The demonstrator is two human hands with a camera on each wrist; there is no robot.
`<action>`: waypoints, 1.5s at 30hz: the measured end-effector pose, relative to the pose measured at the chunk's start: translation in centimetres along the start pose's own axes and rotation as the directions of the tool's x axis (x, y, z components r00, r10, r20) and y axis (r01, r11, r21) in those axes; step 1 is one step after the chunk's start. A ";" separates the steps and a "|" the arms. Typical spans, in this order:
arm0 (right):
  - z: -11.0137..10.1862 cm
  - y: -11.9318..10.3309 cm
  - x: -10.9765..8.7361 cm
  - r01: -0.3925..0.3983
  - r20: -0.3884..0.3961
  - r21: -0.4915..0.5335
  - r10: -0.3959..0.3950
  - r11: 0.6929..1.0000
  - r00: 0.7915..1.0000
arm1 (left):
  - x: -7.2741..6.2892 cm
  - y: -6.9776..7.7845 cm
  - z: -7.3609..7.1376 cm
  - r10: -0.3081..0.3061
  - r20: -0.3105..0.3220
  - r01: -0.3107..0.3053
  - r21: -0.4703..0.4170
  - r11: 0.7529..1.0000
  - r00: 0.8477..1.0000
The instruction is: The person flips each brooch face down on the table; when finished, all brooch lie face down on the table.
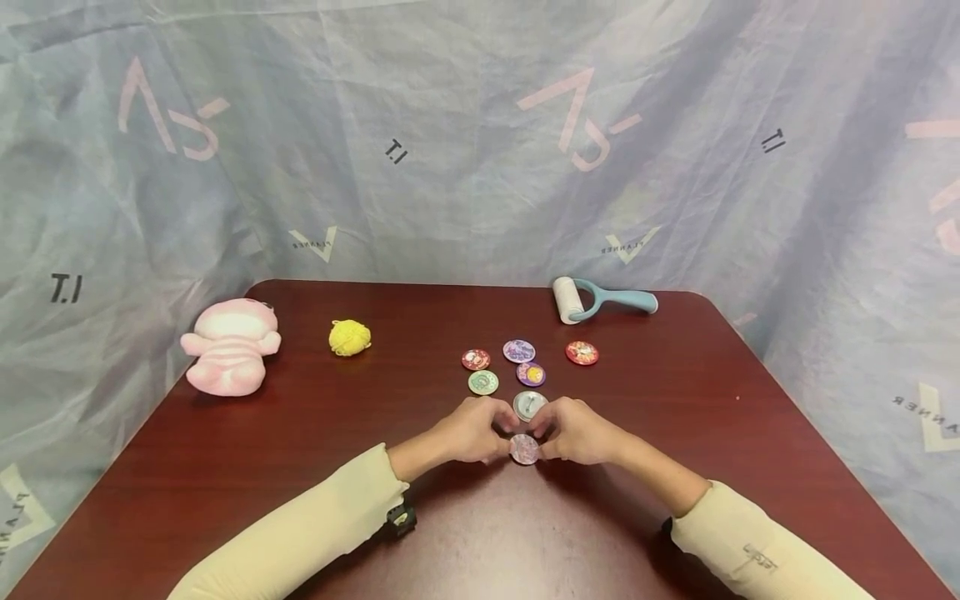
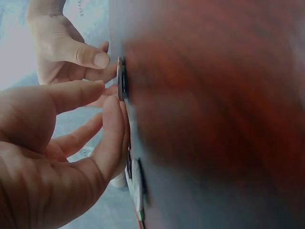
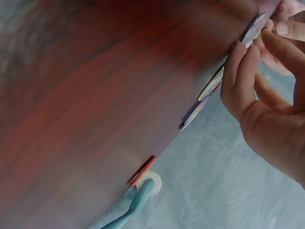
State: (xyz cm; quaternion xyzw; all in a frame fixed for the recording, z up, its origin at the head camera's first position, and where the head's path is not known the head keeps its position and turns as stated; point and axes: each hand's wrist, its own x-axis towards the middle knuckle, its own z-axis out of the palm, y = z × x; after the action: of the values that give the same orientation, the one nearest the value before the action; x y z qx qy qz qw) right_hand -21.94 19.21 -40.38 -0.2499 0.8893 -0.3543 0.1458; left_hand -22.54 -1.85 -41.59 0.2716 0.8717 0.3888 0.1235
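A pinkish-purple round pin badge [image 1: 524,450] lies low at the tabletop between my two hands. My left hand [image 1: 474,429] holds its left edge with thumb and curled fingers. From the opposite side, my right hand [image 1: 582,430] grips the right edge the same way. In the left wrist view the badge [image 2: 121,78] appears edge-on, with fingertips of both hands at it. Just beyond the fingers is a badge turned face down [image 1: 529,404], its silver back and pin showing. The right wrist view also catches the held badge [image 3: 254,28] beside the fingertips.
Past the hands lie a green badge [image 1: 483,382], a red badge [image 1: 476,359], two purple badges [image 1: 519,351] and another red badge [image 1: 582,353]. A blue-handled lint roller [image 1: 618,300] is at the back. On the left are a yellow yarn ball [image 1: 349,337] and a pink plush toy [image 1: 231,348].
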 end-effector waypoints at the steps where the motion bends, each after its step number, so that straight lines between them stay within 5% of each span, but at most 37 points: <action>1: 0.1 0.0 0.0 0.003 0.004 -0.001 -0.003 1.000 1.000 | 0.0 -0.1 0.1 -0.007 0.004 0.007 0.000 1.000 1.000; 21: 0.7 0.0 0.8 0.016 0.012 -0.068 -0.015 0.998 1.000 | 0.4 0.5 0.2 -0.023 0.010 0.021 0.150 0.988 1.000; 26: 0.7 0.1 1.2 0.004 -0.012 -0.076 -0.005 0.997 1.000 | 0.8 0.5 0.1 -0.057 0.004 0.056 0.097 0.994 0.998; 33: 0.8 0.4 1.4 0.000 -0.008 -0.030 -0.001 1.000 1.000 | 1.0 0.1 0.3 -0.090 -0.007 0.090 0.041 0.995 0.996; 45: 0.1 0.8 1.3 -0.046 0.012 0.200 0.044 0.979 0.999 | 1.3 0.0 0.0 -0.033 -0.025 0.033 -0.003 0.999 0.999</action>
State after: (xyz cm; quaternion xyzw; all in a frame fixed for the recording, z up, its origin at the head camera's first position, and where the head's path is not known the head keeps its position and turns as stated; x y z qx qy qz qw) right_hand -23.26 18.88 -41.10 -0.2153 0.8539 -0.4375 0.1816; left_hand -23.59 -1.14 -41.55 0.2521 0.8769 0.3915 0.1193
